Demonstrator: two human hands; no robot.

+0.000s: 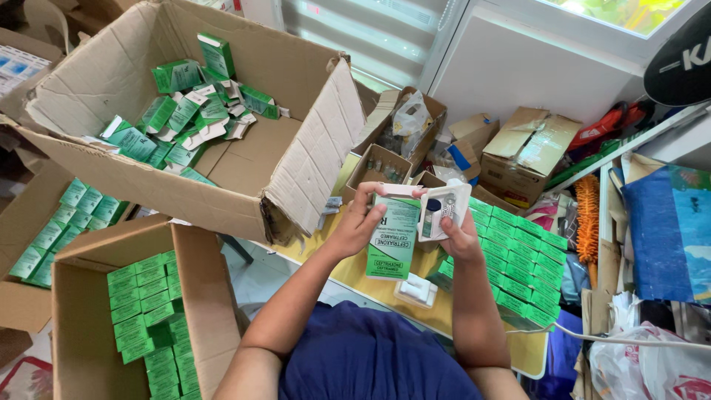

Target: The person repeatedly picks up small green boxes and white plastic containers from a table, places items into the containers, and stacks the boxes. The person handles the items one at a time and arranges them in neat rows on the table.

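I'm working btwn boxes: the big cardboard box [281, 185] up front w/ loose opened green cartons [181, 118] dumped in it, a smaller cardboard box [81, 311] at my left holding neat rows of green cartons [148, 296], and a stack of packed green cartons [522, 259] lying on the yellow table [437, 311] just beside my right arm.

Risks, as I'm judging them: the white plastic tray [443, 211] is sitting only half against the carton mouth, tilted, so the vial in it could be slipping out if I'm tipping it further. The carton itself is thin card; squeezing too hard would be crushing the flap. A white insert [416, 290] is lying on the table right under my hands, so a dropped tray could be knocking into it.

Grip: my left hand [361, 222] is closing round the green-and-white carton [393, 237], thumb on the near side, fingers wrapping the top edge, holding it upright above the table. My right hand [459, 235] is pinching the tray from below and behind, fingers together on it, tray touching the carton's top right corner.
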